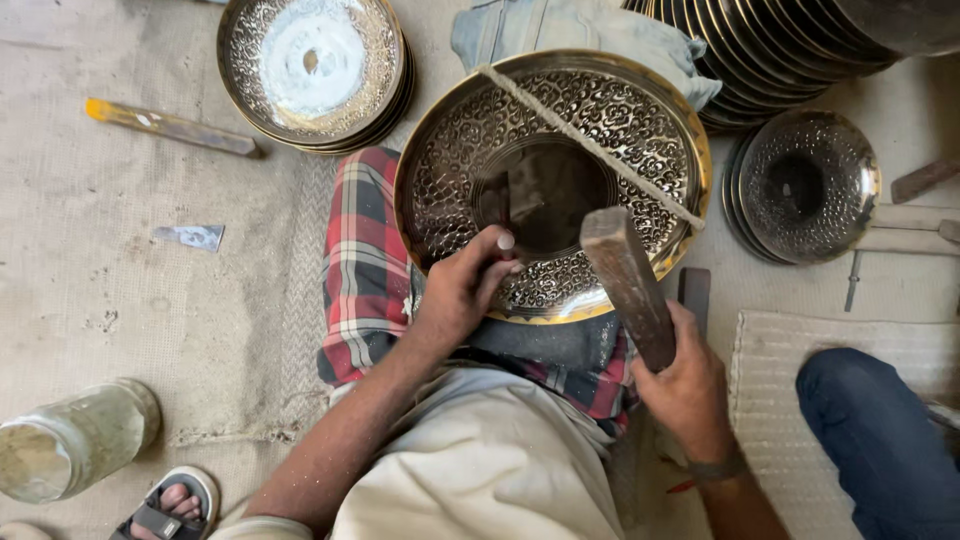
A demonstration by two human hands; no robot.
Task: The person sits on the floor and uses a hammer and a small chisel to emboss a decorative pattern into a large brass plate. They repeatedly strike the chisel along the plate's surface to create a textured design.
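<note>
A large round brass tray (553, 185) sits in the middle of the frame, tilted up on the person's lap over a red checked cloth (362, 262). Its wide rim is covered with a raised curling pattern, and its smooth dark centre holds nothing. A twisted cord (590, 145) runs slantwise across the tray from its upper left edge to its right edge.

The left hand (462, 290) is at the lower left of the tray, fingers curled tight around a thin metal punch (503, 215) whose tip rests on the patterned band. The right hand (688, 385), at the lower right of the centre, is wrapped firmly round the handle of a wooden mallet (625, 280), which rises slantwise so that its blunt end hangs just above the tray's lower right rim.

At the upper left of the frame stands a stack of patterned bowls (315, 70); the top one shows a pale shiny centre and is empty. At the upper right a row of plain trays (760, 60) leans together, and below it, at the right edge, lies a smaller stack of patterned dishes (805, 185), the top one empty too. A grey folded cloth (580, 35) lies behind the big tray.

At the lower left a cloudy glass jar (75, 440) lies on its side on the floor mat; what is in it cannot be told. A sandalled foot (170, 505) shows beside it. A wooden stick (170, 127) lies at the upper left, and a knee in blue trousers (875, 430) fills the lower right corner.
</note>
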